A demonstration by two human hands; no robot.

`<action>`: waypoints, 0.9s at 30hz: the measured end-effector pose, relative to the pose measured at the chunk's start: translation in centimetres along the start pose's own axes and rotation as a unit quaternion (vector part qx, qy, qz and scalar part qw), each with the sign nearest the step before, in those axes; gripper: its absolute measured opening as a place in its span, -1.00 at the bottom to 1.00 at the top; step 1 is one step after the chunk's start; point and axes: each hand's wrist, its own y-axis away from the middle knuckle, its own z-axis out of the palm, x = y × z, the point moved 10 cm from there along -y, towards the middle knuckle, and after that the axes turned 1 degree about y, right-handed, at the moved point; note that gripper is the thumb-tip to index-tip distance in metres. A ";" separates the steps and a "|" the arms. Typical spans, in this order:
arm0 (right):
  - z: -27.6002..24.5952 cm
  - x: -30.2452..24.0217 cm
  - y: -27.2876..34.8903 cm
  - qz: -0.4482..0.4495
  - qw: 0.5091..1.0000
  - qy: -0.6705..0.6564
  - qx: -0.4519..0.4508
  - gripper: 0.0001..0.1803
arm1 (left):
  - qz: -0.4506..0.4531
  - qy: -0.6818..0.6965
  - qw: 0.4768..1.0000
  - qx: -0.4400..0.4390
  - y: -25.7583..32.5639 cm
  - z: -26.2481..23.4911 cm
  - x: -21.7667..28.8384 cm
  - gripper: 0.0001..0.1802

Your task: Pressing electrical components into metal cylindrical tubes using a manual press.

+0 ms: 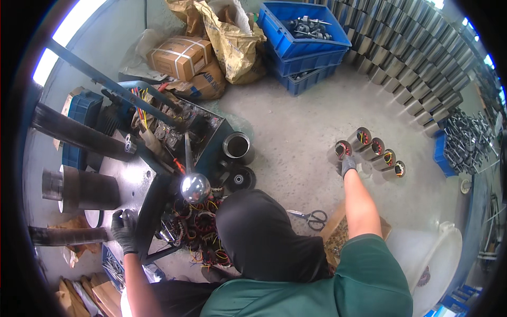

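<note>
My right hand (pixel 348 165), in a dark glove, reaches out over the floor and grips the near side of a steel motor casing (pixel 340 150) with red copper windings inside. Several similar casings (pixel 377 148) stand in a slanting row just right of it, coloured wires showing in their mouths. Far to the left, my left hand (pixel 124 231), also gloved, rests with fingers bent but apart on the metal press table (pixel 129 182). Beside those fingers a thick dark cylinder (pixel 90 189) lies between the press's columns. Nothing shows in the left hand.
Wound stators (pixel 203 224) with loose wires heap under the press table. An open steel sleeve (pixel 237 146), scissors (pixel 311 217) and a cardboard box (pixel 338 238) sit on the floor. Blue crates (pixel 303 47), stacked steel tubes (pixel 401 53) and a shaft-filled bin (pixel 443 153) stand farther out.
</note>
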 end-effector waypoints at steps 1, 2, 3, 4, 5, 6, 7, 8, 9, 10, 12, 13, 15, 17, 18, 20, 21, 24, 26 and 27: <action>-1.1 -0.1 0.4 -0.020 0.999 0.027 0.005 -0.77 | -0.001 0.002 1.000 -0.005 0.0 0.5 0.2 -0.68; -1.9 -0.3 0.7 -0.040 0.998 0.055 0.009 -0.80 | -0.020 -0.002 1.000 -0.010 0.0 1.0 0.1 -0.68; -2.6 0.3 1.0 -0.027 0.999 0.021 0.023 -0.83 | -0.040 -0.006 0.999 -0.016 0.1 1.4 0.0 -0.69; -4.0 0.7 0.8 -0.028 0.999 0.021 0.029 -0.83 | -0.040 -0.002 0.999 -0.021 0.1 2.2 0.5 -0.69; -6.0 1.7 0.4 -0.029 0.997 0.035 0.059 -0.75 | -0.041 0.011 0.999 -0.020 0.1 2.9 0.8 -0.69; -5.4 2.7 1.7 -0.023 0.996 0.053 0.074 -0.63 | -0.045 0.010 0.999 -0.010 0.4 2.0 0.8 -0.69; -4.5 3.7 2.9 -0.014 0.997 0.038 0.062 -0.64 | -0.048 0.002 0.999 -0.004 0.4 1.1 0.1 -0.69; -5.0 4.0 2.8 -0.014 0.997 0.040 0.063 -0.64 | -0.024 -0.001 1.000 0.007 0.1 1.0 0.0 -0.70; -5.2 4.3 2.6 -0.005 0.998 0.021 0.057 -0.66 | 0.000 -0.005 1.000 0.019 0.0 0.8 -0.2 -0.71; -5.2 4.6 2.3 0.004 0.999 0.002 0.051 -0.67 | -0.002 -0.006 1.000 0.019 0.1 0.6 -0.9 -0.71; -5.3 3.7 1.4 -0.002 0.999 -0.016 0.047 -0.69 | -0.015 0.006 1.000 0.013 0.2 1.3 -0.4 -0.72; -4.8 2.8 0.8 -0.010 0.999 -0.036 0.039 -0.71 | -0.031 0.011 0.999 0.000 0.4 1.5 -0.1 -0.73; -3.3 1.0 -0.7 -0.011 0.998 -0.031 0.046 -0.80 | -0.057 0.028 0.998 -0.009 0.5 1.1 -0.5 -0.73; -1.9 -1.1 -2.3 -0.012 0.998 -0.026 0.054 -0.85 | -0.084 0.045 0.995 -0.018 0.7 1.2 -0.6 -0.74; -1.6 -2.3 -3.2 -0.012 0.998 0.028 0.054 -0.85 | -0.048 0.031 0.998 -0.009 0.7 1.4 0.8 -0.74; -1.2 -4.3 -5.4 -0.011 0.995 0.084 0.055 -0.84 | -0.013 0.016 1.000 -0.001 0.7 2.0 1.8 -0.75; -0.6 -5.0 -6.5 -0.008 0.997 0.037 0.062 -0.82 | 0.001 0.019 1.000 0.012 0.6 1.6 1.1 -0.76; 2.0 -6.1 -8.9 0.012 0.995 -0.056 0.078 -0.78 | -0.022 0.157 0.987 0.034 0.0 0.0 -3.2 -0.76; 2.5 -7.1 -10.0 0.025 0.990 -0.105 0.093 -0.75 | -0.111 0.211 0.971 0.022 -0.4 0.3 -6.4 -0.75; 1.6 -8.9 -10.7 -0.019 0.994 -0.009 0.110 -0.71 | -0.163 0.209 0.964 0.002 -0.5 0.9 -7.3 -0.77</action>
